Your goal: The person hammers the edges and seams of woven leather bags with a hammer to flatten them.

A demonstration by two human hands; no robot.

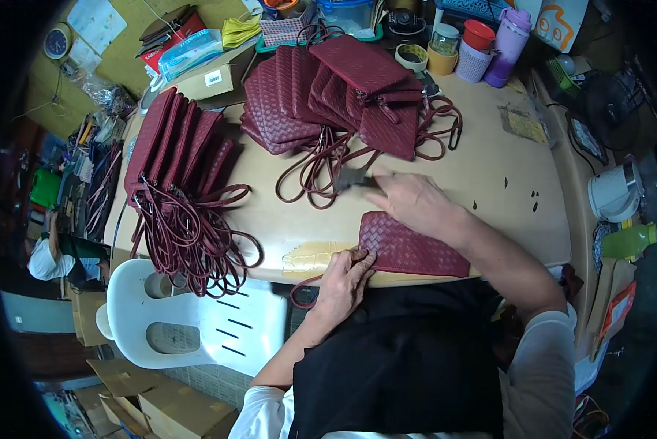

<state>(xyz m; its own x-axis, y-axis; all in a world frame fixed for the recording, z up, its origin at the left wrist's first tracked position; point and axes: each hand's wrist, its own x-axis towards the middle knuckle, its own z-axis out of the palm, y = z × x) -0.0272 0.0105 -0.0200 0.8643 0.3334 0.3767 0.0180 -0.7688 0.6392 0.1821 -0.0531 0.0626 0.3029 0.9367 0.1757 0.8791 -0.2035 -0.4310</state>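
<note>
A dark red woven-pattern pouch lies flat at the table's near edge. My left hand is closed at its lower left corner, thumb and fingers pressed together on it. Beside that hand, a thin red strap hangs over the edge. Above the pouch, my right hand is closed around a dark grey tool, its head pointing left. Motion blurs the tool, so its kind cannot be made out. Just beyond it lie the looped straps of a stack of similar pouches.
Another row of red pouches stands at the left, its cords hanging over the edge. A white plastic chair is below. At the back are a tape roll, cups and a purple bottle. A person is at far left.
</note>
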